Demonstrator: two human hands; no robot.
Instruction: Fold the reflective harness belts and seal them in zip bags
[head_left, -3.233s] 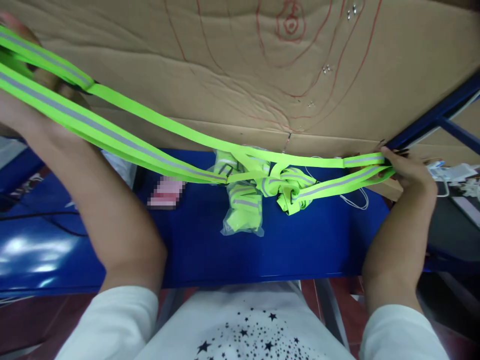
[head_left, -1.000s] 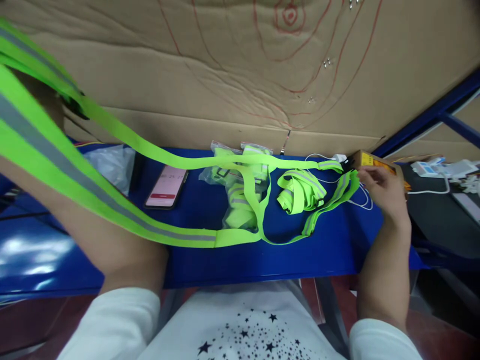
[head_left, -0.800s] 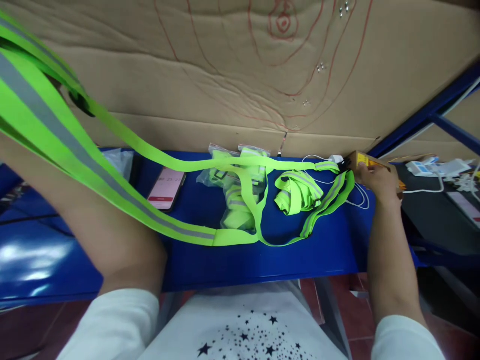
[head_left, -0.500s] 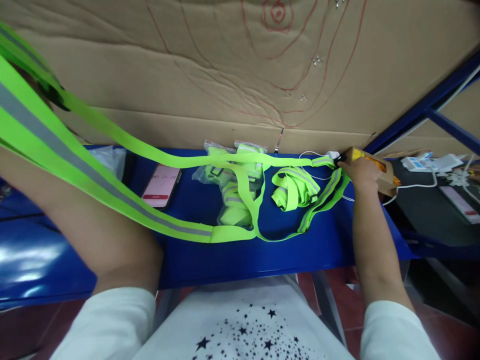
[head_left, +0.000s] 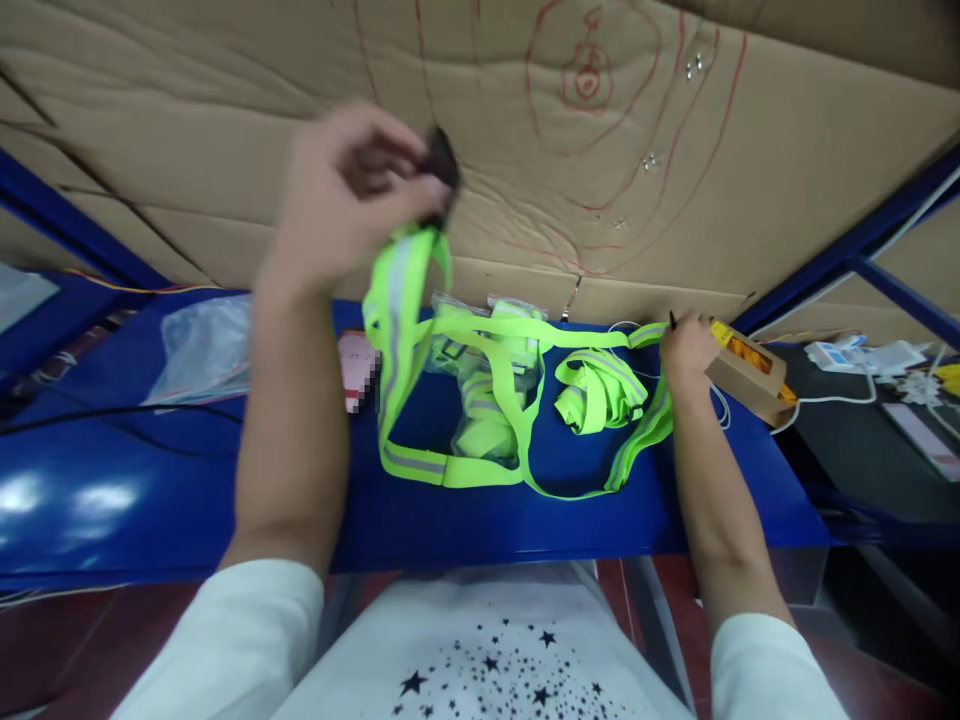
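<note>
Raised above the table, my left hand pinches a black buckle at one end of a neon-green reflective strap harness; the hand is blurred by motion. From there the straps hang down and run across the tabletop to the right. My right hand is closed around the harness's other end, where a small black tip pokes out above the fingers. Between my hands, inside the spread loops, lies a bundled green reflective strap. Beside it are clear bags with folded green straps, partly under the harness.
A phone lies behind the hanging strap. Empty plastic bags are at the left on the blue table. An open cardboard box with orange items stands right of my right hand. A cardboard wall rises behind.
My left hand has come in from beyond the left edge to above the table, bringing the strap end, so the stretched straps now hang slack. My right hand has shifted slightly left.
</note>
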